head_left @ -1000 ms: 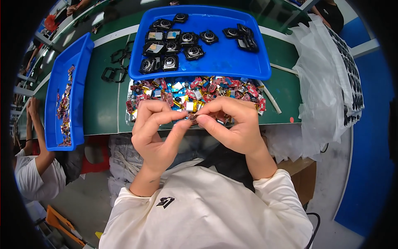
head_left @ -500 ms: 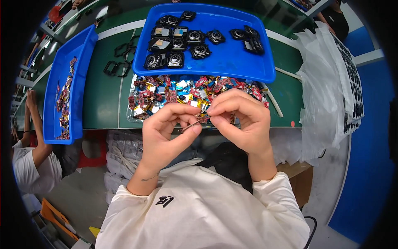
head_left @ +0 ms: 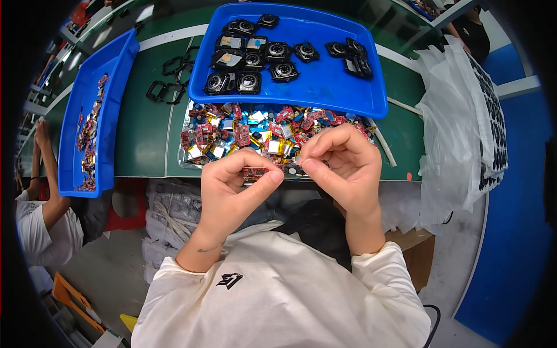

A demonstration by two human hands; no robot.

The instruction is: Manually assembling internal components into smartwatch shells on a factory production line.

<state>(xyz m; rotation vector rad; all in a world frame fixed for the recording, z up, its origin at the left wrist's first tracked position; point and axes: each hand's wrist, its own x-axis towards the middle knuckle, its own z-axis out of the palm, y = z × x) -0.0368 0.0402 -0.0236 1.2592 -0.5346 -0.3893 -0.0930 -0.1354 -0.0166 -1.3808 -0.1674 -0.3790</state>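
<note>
Presently, one small red circuit board with dark components point(head_left: 254, 173) is being handled, and its work looks to me unfinished, because both hands are at it. It lies between the thumb and the bent fingers of the left hand point(head_left: 237, 187), which grips it, above the near edge of the green table point(head_left: 142, 145). The right hand point(head_left: 351, 168) has its thumb and forefinger tips almost together, just beside the board; whether they pinch something, I cannot tell. Just beyond the hands lies a dense heap of red, silver, yellow and blue electronic pieces point(head_left: 241, 133), so probably much remains. A smaller quantity of similar pieces point(head_left: 88, 145) lies in the narrow blue plastic tray point(head_left: 113, 127) on the left; whether these are finished, the view does not show. Behind the heap, the wide blue plastic tray point(head_left: 325, 84) holds black watch-shaped casings point(head_left: 249, 81), apart from the hands.
</note>
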